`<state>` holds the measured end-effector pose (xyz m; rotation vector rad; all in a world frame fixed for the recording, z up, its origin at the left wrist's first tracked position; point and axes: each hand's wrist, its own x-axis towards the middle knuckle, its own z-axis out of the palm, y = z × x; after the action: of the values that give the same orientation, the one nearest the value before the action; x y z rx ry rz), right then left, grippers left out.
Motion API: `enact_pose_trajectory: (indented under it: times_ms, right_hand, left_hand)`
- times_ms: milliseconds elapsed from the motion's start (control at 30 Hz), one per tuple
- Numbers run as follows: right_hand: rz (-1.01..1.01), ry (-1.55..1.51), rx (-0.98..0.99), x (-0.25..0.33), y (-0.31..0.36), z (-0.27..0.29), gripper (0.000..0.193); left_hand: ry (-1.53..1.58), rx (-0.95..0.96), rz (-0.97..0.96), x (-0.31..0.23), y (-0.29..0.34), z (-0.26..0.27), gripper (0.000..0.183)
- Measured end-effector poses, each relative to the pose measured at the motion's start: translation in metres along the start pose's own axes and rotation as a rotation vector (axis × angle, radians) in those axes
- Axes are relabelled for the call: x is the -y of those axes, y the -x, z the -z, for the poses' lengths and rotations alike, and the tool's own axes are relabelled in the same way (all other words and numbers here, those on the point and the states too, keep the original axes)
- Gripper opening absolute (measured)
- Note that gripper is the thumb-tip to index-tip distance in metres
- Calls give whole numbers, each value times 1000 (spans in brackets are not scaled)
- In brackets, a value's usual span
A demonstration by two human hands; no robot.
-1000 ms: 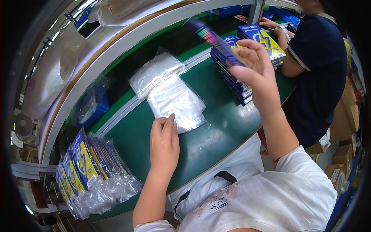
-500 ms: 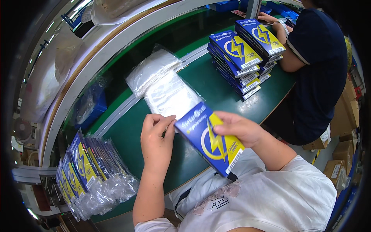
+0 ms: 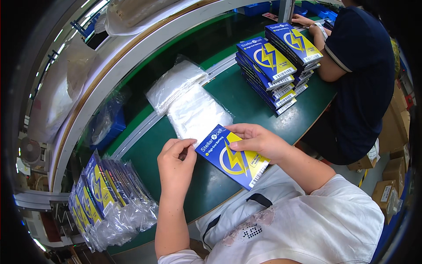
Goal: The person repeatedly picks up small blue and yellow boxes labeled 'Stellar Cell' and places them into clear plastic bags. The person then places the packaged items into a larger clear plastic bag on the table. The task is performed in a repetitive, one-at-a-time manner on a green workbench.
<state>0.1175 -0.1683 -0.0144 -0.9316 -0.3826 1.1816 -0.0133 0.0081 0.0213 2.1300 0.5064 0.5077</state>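
Swung leftward, the right hand (image 3: 259, 142) holds a white-lettered blue-yellow box (image 3: 230, 159).

Plastic bags (image 3: 200, 113) lie centrally on the table (image 3: 251, 115). Box stacks (image 3: 263, 56) stand to their right; bagged boxes (image 3: 99, 185) stand to their left. A single box (image 3: 229, 159) is located before the bags.

Along the far edge of the green worktop (image 3: 140, 163) runs a metal rail (image 3: 221, 68), with a blue bin (image 3: 115, 125) beyond its left part and a white, brown-edged shelf (image 3: 115, 72) curving above. Past the left end stands a small round fan (image 3: 30, 150). A co-worker in a dark blue top (image 3: 365, 88) leans at the right end, with cardboard boxes (image 3: 384, 196) behind.
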Motion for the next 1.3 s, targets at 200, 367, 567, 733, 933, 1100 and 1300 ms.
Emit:
enact_pose_trajectory:
  times_ms: [200,367,567,733,933,1100,1300]
  right_hand:
    - [133,68,-197,-13,0,-16,46]
    - [216,154,-315,-18,0,-22,21]
    - [206,234,-253,-19,6,-38,26]
    - [288,611,-135,-17,9,-36,63]
    - [560,993,-20,15,19,-44,94]
    - [1212,1073,-238,26,33,-45,33]
    - [1210,1089,178,15,33,-62,18]
  left_hand:
    - [-40,-14,-147,-12,10,-3,18]
    - [233,39,-70,-4,25,-5,15]
    - [1011,-120,257,0,41,-27,29]
    - [1215,-53,253,-12,39,-17,29]
    - [1231,105,289,-23,49,-16,30]
    - [1089,431,256,-15,61,-26,33]
    - [1366,439,465,-32,59,-18,47]
